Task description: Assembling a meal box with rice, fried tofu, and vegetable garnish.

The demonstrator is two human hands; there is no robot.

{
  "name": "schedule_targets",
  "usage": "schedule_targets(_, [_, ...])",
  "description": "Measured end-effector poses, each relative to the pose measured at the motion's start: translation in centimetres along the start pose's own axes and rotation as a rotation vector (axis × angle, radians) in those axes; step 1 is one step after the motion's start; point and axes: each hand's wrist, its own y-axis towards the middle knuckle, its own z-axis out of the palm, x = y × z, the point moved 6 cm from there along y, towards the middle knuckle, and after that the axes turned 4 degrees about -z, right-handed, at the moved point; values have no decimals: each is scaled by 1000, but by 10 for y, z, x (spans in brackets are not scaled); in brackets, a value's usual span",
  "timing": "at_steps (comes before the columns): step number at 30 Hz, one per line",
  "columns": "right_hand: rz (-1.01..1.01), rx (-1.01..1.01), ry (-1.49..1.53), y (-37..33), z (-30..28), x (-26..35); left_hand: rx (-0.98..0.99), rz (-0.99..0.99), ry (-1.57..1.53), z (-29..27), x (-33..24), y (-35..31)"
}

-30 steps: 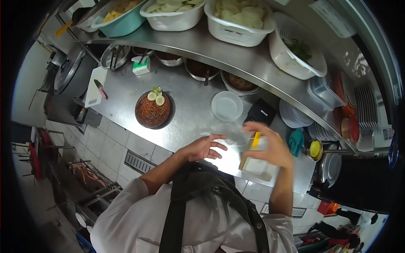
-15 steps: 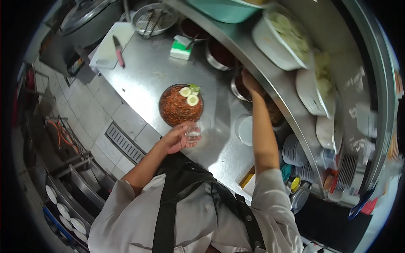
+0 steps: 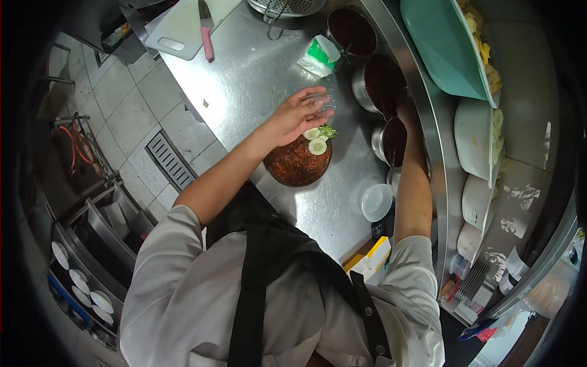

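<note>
Since the prev. frame, L hand [image 3: 296, 116] has gone from below the round plate of reddish-brown food [image 3: 296, 166] to its upper edge; view has also turned. L hand's fingers are curled round a small clear plastic cup [image 3: 326, 105]. R hand [image 3: 407, 110], upper R of frame, is in among the round steel pots of dark red sauce [image 3: 362, 92]; grip & contents can't be told.

Done, as far as shown: food plated mid-frame on the steel worktop [image 3: 244, 92], pale green cucumber slices [image 3: 317, 146] & leaf on top. No sauce visible in cup, so filling looks not yet done (judgement).

Hard to see: R fingers dim under the steel shelf [image 3: 449, 183]; cup's outline faint; white cutting board [image 3: 174, 38] cut off, upper L.
</note>
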Motion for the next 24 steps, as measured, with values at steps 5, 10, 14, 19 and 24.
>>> schedule_targets(5, [125, -12, 425, -13, 5, 0, -3, -4, -31, 25, 18, 51])
schedule_targets(10, [18, 39, 745, -71, 7, 11, -58, 1, -83, 53, 33, 124])
schedule_targets(14, [-81, -114, 682, -121, 9, 32, -242, 35, 26, 63, 40, 170])
schedule_targets(19, [-214, -354, -157, -153, -7, 34, -282, -35, 6, 78, 61, 201])
schedule_targets(24, [-595, -502, -880, -172, 20, 69, -229, -14, -107, 68, 63, 207])
